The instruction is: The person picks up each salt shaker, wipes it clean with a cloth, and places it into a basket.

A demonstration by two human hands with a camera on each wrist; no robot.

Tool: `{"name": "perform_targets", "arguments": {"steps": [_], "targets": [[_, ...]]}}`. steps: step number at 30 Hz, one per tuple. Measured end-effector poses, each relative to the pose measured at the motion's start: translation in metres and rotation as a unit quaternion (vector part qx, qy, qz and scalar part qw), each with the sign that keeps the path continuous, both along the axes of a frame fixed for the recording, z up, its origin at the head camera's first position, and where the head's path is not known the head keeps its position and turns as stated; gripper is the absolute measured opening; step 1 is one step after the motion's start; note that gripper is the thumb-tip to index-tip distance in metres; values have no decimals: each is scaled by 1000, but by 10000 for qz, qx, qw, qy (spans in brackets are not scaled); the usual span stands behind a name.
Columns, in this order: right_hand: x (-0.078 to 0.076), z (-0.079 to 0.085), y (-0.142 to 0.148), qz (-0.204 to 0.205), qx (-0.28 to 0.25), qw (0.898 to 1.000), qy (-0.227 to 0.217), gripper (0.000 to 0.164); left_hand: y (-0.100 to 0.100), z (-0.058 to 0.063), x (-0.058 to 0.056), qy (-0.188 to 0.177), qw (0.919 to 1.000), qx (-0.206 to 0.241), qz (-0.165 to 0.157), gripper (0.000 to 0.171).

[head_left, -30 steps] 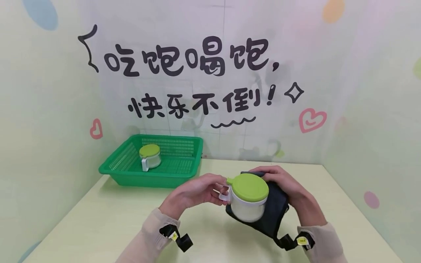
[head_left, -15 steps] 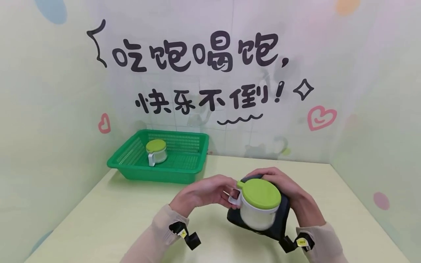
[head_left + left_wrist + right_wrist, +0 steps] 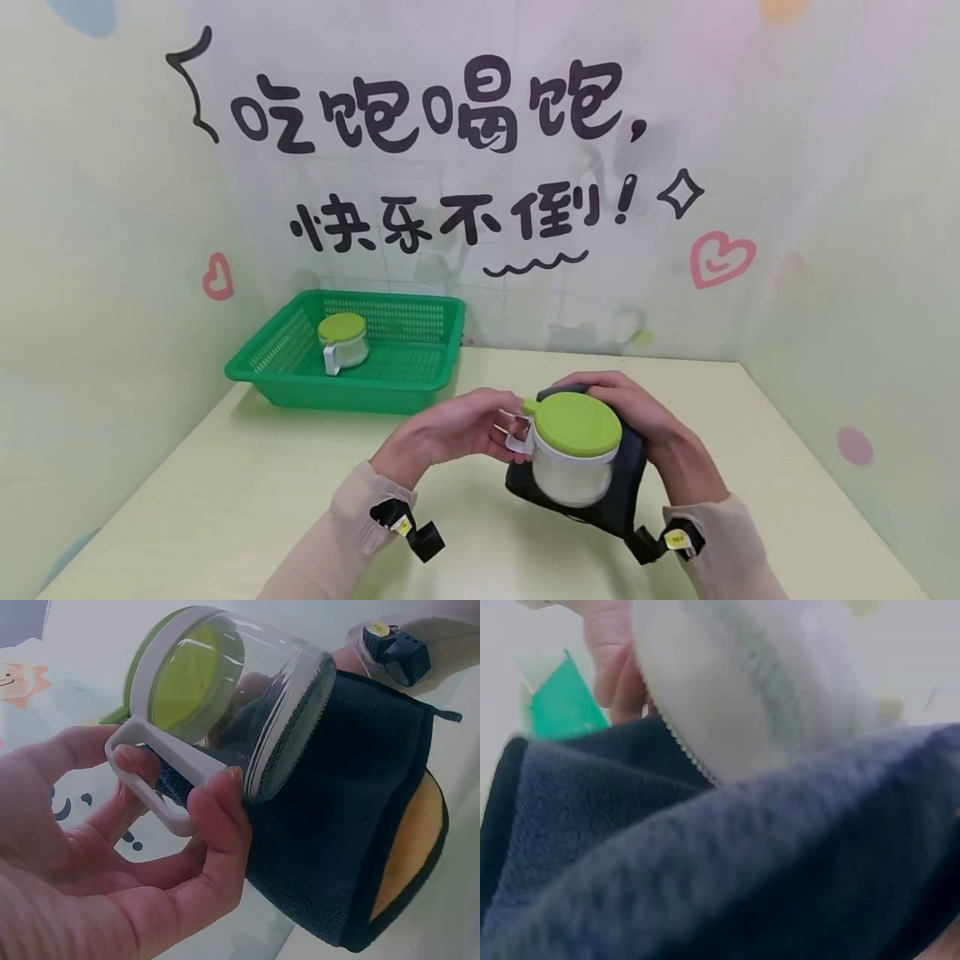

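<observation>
A clear glass seasoning jar (image 3: 576, 471) with a green lid and white handle is tilted in front of me, above the table. My left hand (image 3: 465, 429) holds it by the handle; the left wrist view shows fingers and thumb around that handle (image 3: 161, 772). On the jar's far side, my right hand (image 3: 637, 408) grips a dark blue cleaning cloth (image 3: 633, 475) against the glass. Orange lining (image 3: 412, 844) and a small hanging loop show at the cloth's edge in the left wrist view. Cloth folds (image 3: 727, 855) fill much of the right wrist view, hiding most of the right fingers.
At the back left of the pale table (image 3: 247, 500) stands a green plastic basket (image 3: 345, 398). Inside it is a similar jar (image 3: 345, 342) with a green lid, upright. A printed wall (image 3: 450, 175) rises behind the table, with side walls left and right.
Jar and cloth moved slightly right and nearer, then partly back, held by both hands throughout. The head view also shifted a little. The basket and its jar stayed put.
</observation>
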State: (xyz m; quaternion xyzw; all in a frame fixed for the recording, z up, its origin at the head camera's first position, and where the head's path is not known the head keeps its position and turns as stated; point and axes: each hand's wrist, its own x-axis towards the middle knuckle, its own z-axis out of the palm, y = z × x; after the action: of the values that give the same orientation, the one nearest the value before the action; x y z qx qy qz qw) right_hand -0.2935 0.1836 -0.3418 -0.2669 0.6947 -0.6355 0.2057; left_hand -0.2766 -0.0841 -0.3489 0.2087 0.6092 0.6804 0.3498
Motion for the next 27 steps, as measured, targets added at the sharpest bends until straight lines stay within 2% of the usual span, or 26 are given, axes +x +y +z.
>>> {"name": "perform_targets", "arguments": {"steps": [2, 5, 8, 11, 14, 16, 18, 22, 27], "targets": [[-1, 1, 2, 13, -30, 9999, -124, 35, -2, 2, 0, 27, 10000, -32, 64, 23], [-1, 4, 15, -176, -45, 9994, -294, 36, -8, 5, 0, 25, 9996, -45, 268, 23], [1, 8, 24, -351, -34, 9990, -264, 35, -9, 5, 0, -16, 9994, 3, 341, 24], [2, 8, 16, -385, -44, 9990, -209, 34, -3, 3, 0, 35, 9999, 54, 128, 22], [2, 6, 1, -223, -42, 9995, -211, 34, 2, 2, 2, 151, 9998, 13, -141, 22], [3, 5, -2, -176, -58, 9995, -243, 35, 3, 3, 3, 227, 9996, -37, -143, 22], [3, 6, 3, -247, -75, 9993, -283, 36, 1, 5, 3, 214, 9997, -83, 20, 23], [6, 12, 22, -528, -146, 9978, -376, 39, -10, 10, 0, 150, 9982, -25, 580, 23], [10, 20, 27, -731, -88, 9966, -373, 43, -19, 17, -3, 116, 9918, 169, 1265, 21]]}}
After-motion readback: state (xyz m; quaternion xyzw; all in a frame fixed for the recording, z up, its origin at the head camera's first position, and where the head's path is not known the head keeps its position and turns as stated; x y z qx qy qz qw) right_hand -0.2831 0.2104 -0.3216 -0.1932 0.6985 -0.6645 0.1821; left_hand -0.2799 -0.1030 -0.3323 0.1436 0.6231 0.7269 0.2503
